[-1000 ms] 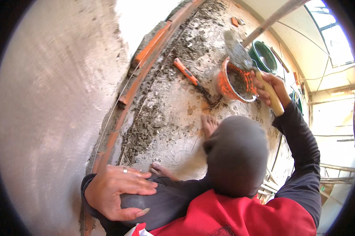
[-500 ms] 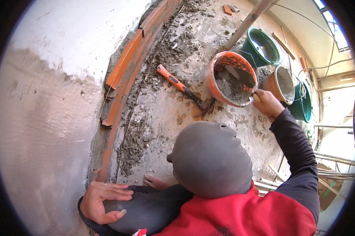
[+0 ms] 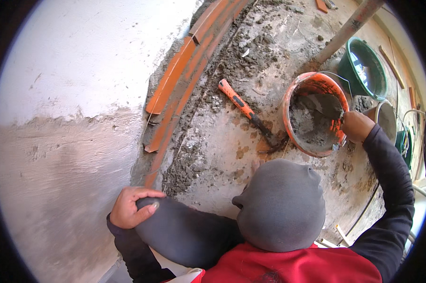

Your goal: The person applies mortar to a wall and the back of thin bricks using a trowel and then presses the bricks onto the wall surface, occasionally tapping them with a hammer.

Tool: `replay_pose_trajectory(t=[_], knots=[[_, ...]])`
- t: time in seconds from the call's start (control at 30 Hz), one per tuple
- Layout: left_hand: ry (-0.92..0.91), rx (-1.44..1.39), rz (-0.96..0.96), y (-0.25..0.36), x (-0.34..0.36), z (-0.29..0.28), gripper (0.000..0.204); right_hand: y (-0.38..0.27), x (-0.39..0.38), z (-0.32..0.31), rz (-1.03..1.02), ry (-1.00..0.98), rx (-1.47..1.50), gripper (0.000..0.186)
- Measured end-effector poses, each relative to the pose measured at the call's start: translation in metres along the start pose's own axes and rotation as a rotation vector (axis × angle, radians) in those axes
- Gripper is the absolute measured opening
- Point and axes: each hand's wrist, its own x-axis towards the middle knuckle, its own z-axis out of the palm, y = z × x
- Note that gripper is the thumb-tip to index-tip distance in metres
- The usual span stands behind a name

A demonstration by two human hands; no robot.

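- The trowel (image 3: 322, 104) lies with its blade inside the orange bucket (image 3: 288, 111), against the grey mortar (image 3: 312, 129); the clock below is read from this bucket, 12 toward the top of the view.
- The right hand (image 3: 357, 126) is closed on the trowel's handle at the bucket's 3 o'clock rim – the grip itself is mostly hidden.
- The left hand (image 3: 135, 207), well apart from the right, rests over the left knee (image 3: 184, 236) at 8 o'clock, thumb away from the fingers.
- The right knee (image 3: 281, 207), in grey cloth, sits near 7 o'clock.
- A hammer (image 3: 241, 104) with an orange-and-black handle lies at 9 o'clock, near the bucket.
- A green tub (image 3: 346, 73) stands between 1 and 2 o'clock; a tan bucket (image 3: 387, 120) shows at 3, partly behind the hand.
- Orange bricks (image 3: 173, 78) run along the wall (image 3: 66, 141) – between 9 and 10 o'clock.
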Motion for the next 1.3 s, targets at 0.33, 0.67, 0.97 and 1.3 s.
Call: replay_pose_trajectory(t=[0.33,0.67,0.97,1.3], knots=[[0.09,0.213,0.014,0.016,0.063,0.022,0.046,-0.004,0.023,0.0,0.065,-0.407,0.914,0.029],[0.074,0.474,0.012,0.022,0.102,0.035,0.047,-0.029,0.0,0.03,0.226,-0.465,1.577,0.025],[-0.087,0.354,-0.061,0.028,0.077,0.009,0.049,-0.078,-0.101,-0.011,0.305,-0.241,1.887,0.026],[-0.031,0.349,-0.063,0.016,0.037,0.006,0.042,-0.245,0.003,-0.101,-0.36,0.018,2.085,0.026]])
